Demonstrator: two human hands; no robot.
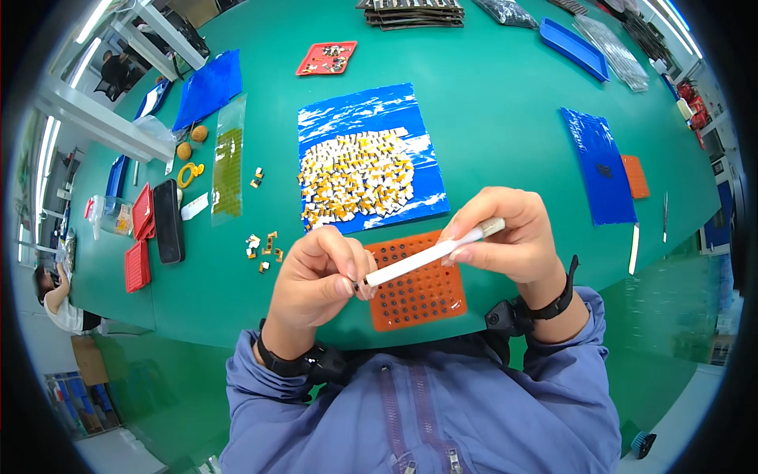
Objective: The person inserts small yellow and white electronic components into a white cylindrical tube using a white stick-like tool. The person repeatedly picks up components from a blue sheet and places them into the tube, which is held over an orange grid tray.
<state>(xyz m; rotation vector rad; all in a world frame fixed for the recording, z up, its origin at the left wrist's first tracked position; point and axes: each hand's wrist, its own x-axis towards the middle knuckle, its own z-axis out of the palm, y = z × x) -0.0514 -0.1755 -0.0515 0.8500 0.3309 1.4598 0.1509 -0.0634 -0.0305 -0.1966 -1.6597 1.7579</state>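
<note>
Green table [505, 103] in a big workroom, with long lights up at the left and right edges. Only got the head view here. Right hand [509, 237] has a snug grip on a white stick [410, 263], fingers and thumb closed near its far-right end. It slants down toward the left hand [320, 272], whose thumb and fingers are pinched together on a tiny dark bit [357, 287], right by the stick's near-left end. That bit's too small to make out properly. Stick is up over an orange tray [418, 321], which has rows of small dark pieces, mostly in its near part.

Just beyond the tray there's a blue sheet [347, 109] with a big pile of white and yellow pieces [359, 178] on it. A few more loose ones sit left of that. Further left: a long black case [167, 221]. Far side has a red tray [304, 69], and over on the right there's another blue sheet [600, 174], partly over a smaller orange block [636, 178].
</note>
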